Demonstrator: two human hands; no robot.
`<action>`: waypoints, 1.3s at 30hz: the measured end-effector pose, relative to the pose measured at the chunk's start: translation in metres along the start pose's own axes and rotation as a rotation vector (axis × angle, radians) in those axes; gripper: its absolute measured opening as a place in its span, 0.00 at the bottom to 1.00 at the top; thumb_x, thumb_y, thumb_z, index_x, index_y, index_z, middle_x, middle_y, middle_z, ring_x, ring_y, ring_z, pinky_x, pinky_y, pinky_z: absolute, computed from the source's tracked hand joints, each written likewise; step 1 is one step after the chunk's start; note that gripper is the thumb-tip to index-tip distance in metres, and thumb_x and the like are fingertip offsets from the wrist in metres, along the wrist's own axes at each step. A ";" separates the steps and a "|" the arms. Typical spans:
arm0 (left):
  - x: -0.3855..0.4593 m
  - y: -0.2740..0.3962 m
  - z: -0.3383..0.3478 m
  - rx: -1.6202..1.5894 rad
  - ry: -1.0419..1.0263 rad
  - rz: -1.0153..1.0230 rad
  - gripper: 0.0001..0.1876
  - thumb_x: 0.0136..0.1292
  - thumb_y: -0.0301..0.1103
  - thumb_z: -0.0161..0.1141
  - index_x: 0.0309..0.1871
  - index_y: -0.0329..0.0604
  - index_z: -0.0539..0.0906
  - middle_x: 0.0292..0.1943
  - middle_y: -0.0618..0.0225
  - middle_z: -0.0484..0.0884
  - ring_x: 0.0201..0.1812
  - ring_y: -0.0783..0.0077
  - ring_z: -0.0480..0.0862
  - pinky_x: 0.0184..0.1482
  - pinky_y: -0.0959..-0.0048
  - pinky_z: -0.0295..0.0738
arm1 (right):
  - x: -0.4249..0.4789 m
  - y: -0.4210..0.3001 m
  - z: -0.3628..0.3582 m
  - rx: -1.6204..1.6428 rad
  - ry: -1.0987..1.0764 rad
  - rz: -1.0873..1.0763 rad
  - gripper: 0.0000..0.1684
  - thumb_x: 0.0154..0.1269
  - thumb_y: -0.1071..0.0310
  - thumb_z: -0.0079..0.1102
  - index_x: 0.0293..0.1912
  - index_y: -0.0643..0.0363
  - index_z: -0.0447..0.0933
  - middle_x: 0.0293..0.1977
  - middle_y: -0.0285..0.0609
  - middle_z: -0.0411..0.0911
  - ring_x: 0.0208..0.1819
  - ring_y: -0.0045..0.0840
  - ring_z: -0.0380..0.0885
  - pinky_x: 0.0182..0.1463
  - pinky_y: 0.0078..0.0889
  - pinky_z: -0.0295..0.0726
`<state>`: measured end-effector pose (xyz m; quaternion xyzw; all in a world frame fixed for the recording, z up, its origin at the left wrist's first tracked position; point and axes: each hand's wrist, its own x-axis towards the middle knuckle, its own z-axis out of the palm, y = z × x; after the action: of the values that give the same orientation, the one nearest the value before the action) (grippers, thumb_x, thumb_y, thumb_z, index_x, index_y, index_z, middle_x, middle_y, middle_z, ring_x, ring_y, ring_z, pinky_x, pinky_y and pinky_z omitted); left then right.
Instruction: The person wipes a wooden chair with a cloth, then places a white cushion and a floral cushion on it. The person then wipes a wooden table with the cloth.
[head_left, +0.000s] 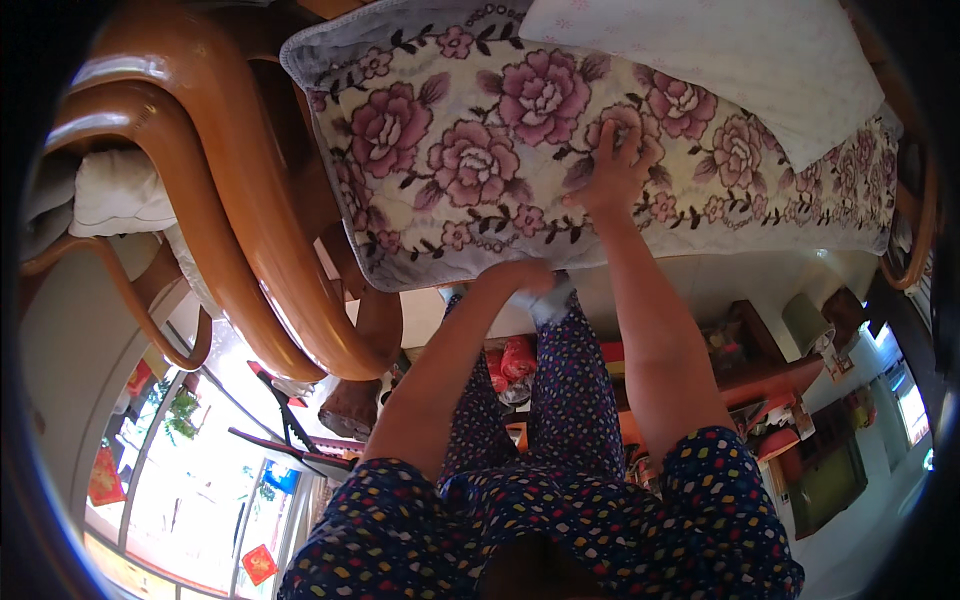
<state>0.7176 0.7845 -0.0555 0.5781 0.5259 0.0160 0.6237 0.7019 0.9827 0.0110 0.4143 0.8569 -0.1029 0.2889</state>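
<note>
My right hand (616, 176) rests with fingers spread on a seat pad with purple-pink flowers (472, 161), which has a grey edge and covers a long seat. At the pad's near edge is my left hand (525, 277), blurred, with its fingers bent down. Just below it shows a pale blue-grey fabric thing (546, 304), possibly a sock or a cloth; whether the hand holds it cannot be told. A white cloth with faint pink prints (705, 67) lies across the pad's far right part.
Thick curved wooden armrests (240, 187) border the seat on the left, with a white cushion (124, 191) beyond. Red bundles (514, 360) show behind my legs. A reddish wooden table (780, 382) stands at right. Glass doors (187, 480) are at lower left.
</note>
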 end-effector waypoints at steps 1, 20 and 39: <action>-0.023 0.007 0.006 0.041 -0.274 0.050 0.14 0.52 0.36 0.55 0.29 0.36 0.87 0.35 0.46 0.85 0.39 0.46 0.84 0.45 0.54 0.78 | 0.001 0.002 0.003 -0.044 -0.009 -0.006 0.82 0.30 0.49 0.85 0.78 0.35 0.36 0.77 0.50 0.38 0.74 0.64 0.42 0.66 0.59 0.71; -0.008 -0.076 -0.214 -0.076 1.295 -0.754 0.24 0.59 0.27 0.56 0.61 0.57 0.73 0.54 0.54 0.74 0.56 0.46 0.74 0.61 0.55 0.69 | 0.002 0.013 -0.006 0.066 -0.072 0.007 0.77 0.34 0.50 0.82 0.78 0.39 0.40 0.77 0.51 0.37 0.75 0.63 0.40 0.74 0.52 0.58; 0.013 -0.108 -0.184 -0.061 1.443 -0.386 0.22 0.50 0.21 0.59 0.51 0.45 0.79 0.49 0.53 0.79 0.53 0.47 0.77 0.56 0.56 0.71 | 0.020 0.216 0.024 0.262 0.017 0.349 0.82 0.30 0.48 0.86 0.78 0.35 0.38 0.78 0.49 0.35 0.77 0.56 0.37 0.72 0.50 0.65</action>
<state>0.5357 0.8871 -0.1029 0.3038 0.8961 0.2960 0.1310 0.8680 1.1225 -0.0066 0.5911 0.7540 -0.1585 0.2385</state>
